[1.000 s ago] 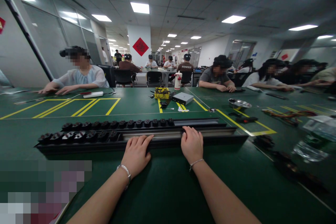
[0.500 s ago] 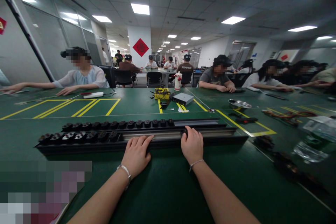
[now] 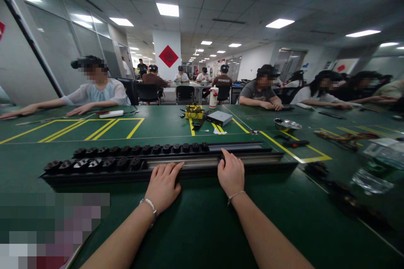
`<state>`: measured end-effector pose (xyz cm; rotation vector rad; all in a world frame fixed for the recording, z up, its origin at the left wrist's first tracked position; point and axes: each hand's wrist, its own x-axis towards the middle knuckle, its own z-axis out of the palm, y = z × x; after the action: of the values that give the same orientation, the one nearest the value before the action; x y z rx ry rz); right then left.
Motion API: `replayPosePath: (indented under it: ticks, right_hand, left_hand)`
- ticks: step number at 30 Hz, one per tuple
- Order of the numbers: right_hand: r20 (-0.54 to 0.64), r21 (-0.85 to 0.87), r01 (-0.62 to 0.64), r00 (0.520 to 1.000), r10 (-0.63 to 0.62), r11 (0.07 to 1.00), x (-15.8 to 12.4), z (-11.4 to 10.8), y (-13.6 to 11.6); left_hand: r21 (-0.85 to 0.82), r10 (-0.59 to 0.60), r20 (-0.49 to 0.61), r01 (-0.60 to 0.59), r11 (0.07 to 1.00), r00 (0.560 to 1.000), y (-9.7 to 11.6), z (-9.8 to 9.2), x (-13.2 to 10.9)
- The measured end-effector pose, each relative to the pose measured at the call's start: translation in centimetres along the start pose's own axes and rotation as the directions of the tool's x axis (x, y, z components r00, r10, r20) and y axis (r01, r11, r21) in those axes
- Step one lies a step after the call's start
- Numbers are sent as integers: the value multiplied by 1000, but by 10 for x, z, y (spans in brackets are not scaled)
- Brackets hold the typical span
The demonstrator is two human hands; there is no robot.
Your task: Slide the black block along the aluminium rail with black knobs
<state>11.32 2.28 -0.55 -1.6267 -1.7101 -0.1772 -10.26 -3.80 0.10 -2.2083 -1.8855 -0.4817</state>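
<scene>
Two long black metal rails lie side by side across the green table. Round black socket modules [image 3: 109, 164] fill the left part of the near rail [image 3: 265, 170], and a longer row of them [image 3: 157, 149] sits in the far rail [image 3: 240, 146]. My left hand [image 3: 164, 187] lies over the near rail's front edge, right of its modules, fingers stretched and holding nothing. My right hand [image 3: 231, 173] is curled at the same rail, farther right. Its fingers close on a small black piece [image 3: 221, 158], mostly hidden by the hand, probably a socket module.
Loose black modules [image 3: 347, 199] lie to the right, near a clear plastic bottle [image 3: 374, 168]. Farther back are a metal bowl [image 3: 287, 125], a black tool [image 3: 295, 143], a grey box [image 3: 219, 118], a yellow box with cables [image 3: 194, 112] and a white bottle [image 3: 213, 96]. Co-workers sit opposite.
Almost nothing differs. The view has shifted very slightly, and both hands keep their places on the near rail.
</scene>
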Motion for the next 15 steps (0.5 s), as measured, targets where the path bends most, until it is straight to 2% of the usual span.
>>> replayPosePath:
  ticks: [15]
  right_hand:
    - [-11,-17,-42,999,42,999,0,2,0]
  left_hand:
    - [-17,10,-16,-10,1000,1000,-1,1,0]
